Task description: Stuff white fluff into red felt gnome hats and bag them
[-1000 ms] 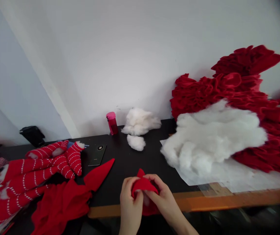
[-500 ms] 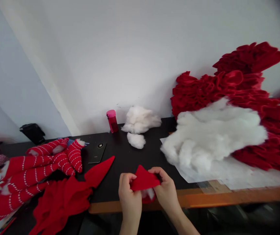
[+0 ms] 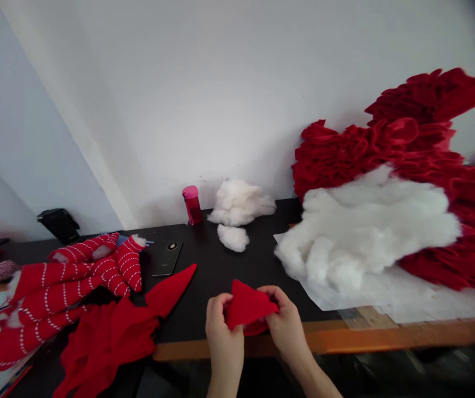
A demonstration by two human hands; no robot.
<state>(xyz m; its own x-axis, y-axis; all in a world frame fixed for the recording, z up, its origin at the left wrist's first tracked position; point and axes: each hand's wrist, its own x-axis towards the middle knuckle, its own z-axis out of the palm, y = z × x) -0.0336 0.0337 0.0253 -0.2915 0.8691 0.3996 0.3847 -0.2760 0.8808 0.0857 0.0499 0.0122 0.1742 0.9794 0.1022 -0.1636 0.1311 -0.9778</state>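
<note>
Above the table's front edge, a small pointed red fabric piece (image 3: 249, 304) is held between both hands, its tip facing away from me. My left hand (image 3: 222, 320) pinches its left side, thumb on top. On the right side, my right hand (image 3: 283, 318) is closed on the cloth, its fingers partly behind it. The lower edge forms an opening toward me, and its inside is mostly hidden. To the left lie a red pointed cone (image 3: 171, 290) and a heap of loose red fabric pieces (image 3: 108, 342).
White stuffing (image 3: 361, 232) is piled at right on white sheeting, before stacked red fabric (image 3: 357, 146). Smaller stuffing clumps (image 3: 241, 204), a pink bottle (image 3: 192, 205) and a phone (image 3: 167, 258) sit at the back. Striped stuffed pieces (image 3: 58, 282) lie left, near a black case (image 3: 58, 225).
The red piece has turned slightly between my hands and its opening has narrowed; the white stuffing that showed inside is now almost out of sight. The whole view has shifted slightly.
</note>
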